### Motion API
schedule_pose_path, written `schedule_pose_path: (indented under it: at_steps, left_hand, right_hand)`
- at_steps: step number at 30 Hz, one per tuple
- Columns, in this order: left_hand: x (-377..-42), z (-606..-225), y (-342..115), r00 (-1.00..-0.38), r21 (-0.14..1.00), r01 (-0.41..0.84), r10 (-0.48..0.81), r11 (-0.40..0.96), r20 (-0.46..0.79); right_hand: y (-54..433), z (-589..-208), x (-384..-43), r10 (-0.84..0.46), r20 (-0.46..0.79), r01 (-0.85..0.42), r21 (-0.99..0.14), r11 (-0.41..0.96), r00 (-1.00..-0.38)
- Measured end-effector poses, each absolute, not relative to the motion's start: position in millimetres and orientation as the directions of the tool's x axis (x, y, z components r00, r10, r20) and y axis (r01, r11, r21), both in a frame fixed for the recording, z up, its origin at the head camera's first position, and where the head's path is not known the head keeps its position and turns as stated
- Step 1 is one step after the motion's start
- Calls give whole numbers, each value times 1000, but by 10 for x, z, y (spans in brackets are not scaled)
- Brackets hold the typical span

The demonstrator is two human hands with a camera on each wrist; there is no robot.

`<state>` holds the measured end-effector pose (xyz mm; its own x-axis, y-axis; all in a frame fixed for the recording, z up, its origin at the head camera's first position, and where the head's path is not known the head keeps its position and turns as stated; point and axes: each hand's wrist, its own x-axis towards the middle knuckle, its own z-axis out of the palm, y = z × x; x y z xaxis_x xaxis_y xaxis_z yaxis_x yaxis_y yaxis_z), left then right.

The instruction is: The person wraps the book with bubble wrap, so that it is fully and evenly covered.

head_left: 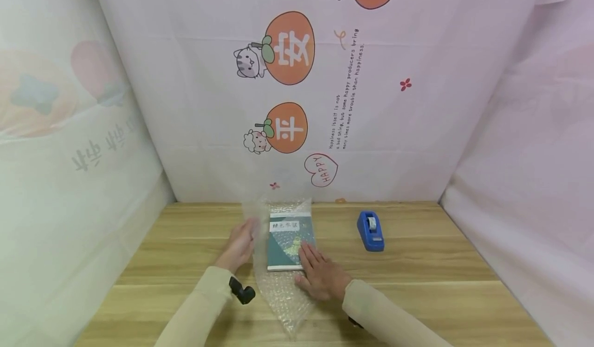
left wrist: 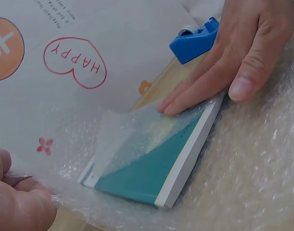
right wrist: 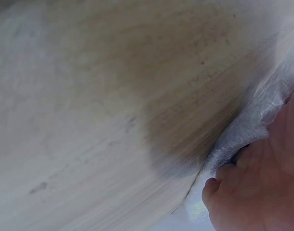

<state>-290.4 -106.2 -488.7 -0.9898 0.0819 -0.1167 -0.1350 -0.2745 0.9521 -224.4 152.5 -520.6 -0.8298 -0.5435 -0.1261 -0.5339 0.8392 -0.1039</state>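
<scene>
A teal and white book (head_left: 280, 257) lies on a sheet of bubble wrap (head_left: 285, 300), and a flap of the wrap covers part of its cover. At the left, my left hand (head_left: 240, 244) pinches the raised edge of the wrap between thumb and fingers, as the left wrist view shows. My right hand (head_left: 325, 276) rests with straight fingers on the flap over the book's right side, its fingertips (left wrist: 171, 109) pressing down. In the right wrist view, part of my right hand (right wrist: 258, 187) shows beside the crumpled wrap (right wrist: 243, 127).
A blue tape dispenser (head_left: 370, 232) stands on the wooden table (head_left: 427, 264) to the right of the book. A printed white cloth (head_left: 394, 146) hangs behind the table, and more cloth (head_left: 60, 192) hangs at both sides.
</scene>
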Motion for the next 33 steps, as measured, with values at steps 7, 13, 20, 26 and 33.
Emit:
schedule_pose_path:
  at_steps: [7, 13, 20, 26, 33]
  left_hand:
    - [-2952, -4867, -871, -988, 964, -150, 65, -221, -139]
    - [-2975, -4874, -659, -990, 971, -137, 3, -195, -139]
    - [-2926, -4900, -462, -993, 980, -94, -50, -175, -104]
    - [-2924, -4950, -384, -994, 992, -67, -77, -103, -76]
    - [-2932, -5009, -350, -994, 997, -69, -86, -38, -72]
  right_hand:
    - [1521, -5152, -2200, -553, -126, -540, -125, 833, -824]
    - [1523, -5116, -2188, -560, -120, -546, -133, 827, -820]
    - [1508, -5048, -2164, -556, -128, -538, -153, 829, -821]
    - [1510, -5042, -2168, -561, -126, -541, -160, 826, -818]
    - [1531, -5145, -2232, -550, -138, -531, -151, 834, -824]
